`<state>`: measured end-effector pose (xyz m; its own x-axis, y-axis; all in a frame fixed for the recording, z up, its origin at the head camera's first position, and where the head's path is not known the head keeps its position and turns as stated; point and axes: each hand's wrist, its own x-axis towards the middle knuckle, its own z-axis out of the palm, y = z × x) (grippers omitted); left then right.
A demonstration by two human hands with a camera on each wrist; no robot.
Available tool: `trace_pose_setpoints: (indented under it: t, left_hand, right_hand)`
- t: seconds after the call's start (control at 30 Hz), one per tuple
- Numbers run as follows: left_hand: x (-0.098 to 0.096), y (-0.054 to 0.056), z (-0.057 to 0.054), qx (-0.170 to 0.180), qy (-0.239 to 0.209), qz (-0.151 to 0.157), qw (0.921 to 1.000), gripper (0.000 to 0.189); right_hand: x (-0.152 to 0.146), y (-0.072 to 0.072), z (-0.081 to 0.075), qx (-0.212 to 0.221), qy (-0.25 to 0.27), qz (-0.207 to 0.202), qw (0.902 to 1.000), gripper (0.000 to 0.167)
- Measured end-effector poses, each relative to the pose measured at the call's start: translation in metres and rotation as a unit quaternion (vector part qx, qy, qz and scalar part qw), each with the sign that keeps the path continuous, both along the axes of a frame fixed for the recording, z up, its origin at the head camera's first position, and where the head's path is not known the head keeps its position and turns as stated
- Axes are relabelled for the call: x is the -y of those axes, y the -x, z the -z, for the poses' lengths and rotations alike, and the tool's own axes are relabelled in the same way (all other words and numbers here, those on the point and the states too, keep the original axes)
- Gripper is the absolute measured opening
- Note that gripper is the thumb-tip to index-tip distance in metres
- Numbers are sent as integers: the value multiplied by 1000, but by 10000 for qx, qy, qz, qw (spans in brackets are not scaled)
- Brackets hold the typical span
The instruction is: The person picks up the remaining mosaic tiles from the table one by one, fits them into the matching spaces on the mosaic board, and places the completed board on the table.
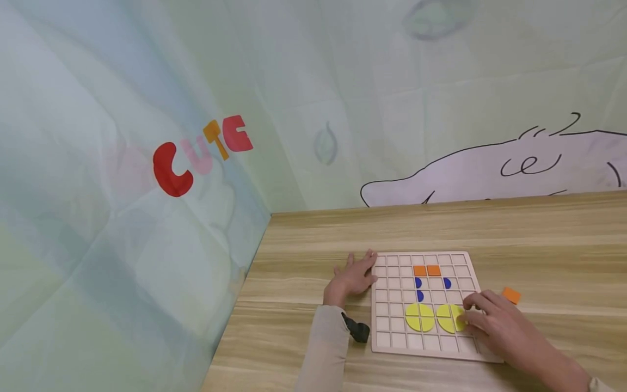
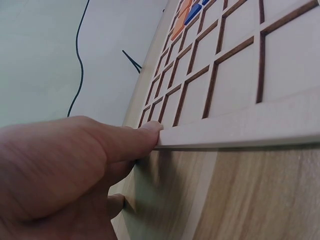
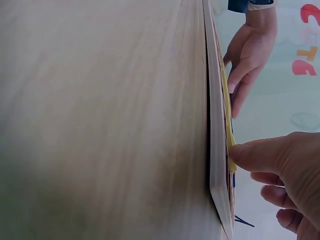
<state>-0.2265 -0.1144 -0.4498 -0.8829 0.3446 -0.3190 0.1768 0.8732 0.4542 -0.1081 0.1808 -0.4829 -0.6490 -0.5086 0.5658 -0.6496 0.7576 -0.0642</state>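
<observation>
A pale wooden grid board (image 1: 398, 341) lies on the table. On its left edge rests my left hand (image 1: 354, 279), fingers spread, with the thumb (image 2: 150, 131) against the rim in the left wrist view. My right hand (image 1: 504, 326) is over the board's right side. Its thumb (image 3: 245, 155) touches a yellow piece (image 3: 230, 132) in the right wrist view, while the other fingers stand apart from it. In the head view this thumb partly covers the right yellow circle (image 1: 447, 322), made of several pieces. A full yellow circle (image 1: 419, 317) sits to its left.
Two orange squares, one of them the left square (image 1: 419, 270), sit in upper cells. Blue half-circles (image 1: 447, 283) lie below them. A loose orange square (image 1: 511, 295) is on the wooden table (image 1: 303, 234) right of the board. A printed cloth backdrop (image 1: 313, 81) rises behind.
</observation>
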Motion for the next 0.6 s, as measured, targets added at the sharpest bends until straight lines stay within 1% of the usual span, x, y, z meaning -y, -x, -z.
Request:
trace_pose_setpoints:
  t: [0.07, 0.2, 0.23, 0.27, 0.37, 0.4, 0.47, 0.5, 0.6]
  left_hand:
    - [0, 0, 0, -5, 13, -1, 10000, 57]
    - [-1, 0, 0, 1, 23, -13, 10000, 58]
    - [-1, 0, 0, 5, 20, -13, 10000, 58]
    - [-1, 0, 1, 10, 21, -13, 10000, 58]
    - [0, 1, 1, 0, 41, 5, 10000, 58]
    - [0, 1, 1, 3, 42, 7, 10000, 58]
    - [0, 1, 1, 3, 52, 18, 10000, 58]
    - [0, 1, 1, -2, 54, 23, 10000, 58]
    - [0, 1, 1, -5, 78, 45, 10000, 58]
  right_hand:
    - [-1, -1, 0, -1, -8, -7, 10000, 9]
    - [-2, -2, 1, 34, -97, 3, 9999, 51]
    - [-2, -2, 1, 63, -135, 20, 9999, 52]
    - [-1, -2, 1, 81, -160, 24, 9998, 45]
    - [-1, -3, 0, 148, -247, 49, 9996, 13]
    - [0, -4, 0, 166, -260, 51, 9995, 8]
    - [0, -4, 0, 168, -246, 51, 9995, 8]
    - [1, -4, 0, 142, -218, 49, 9997, 14]
    - [2, -3, 1, -26, -50, 23, 10000, 51]
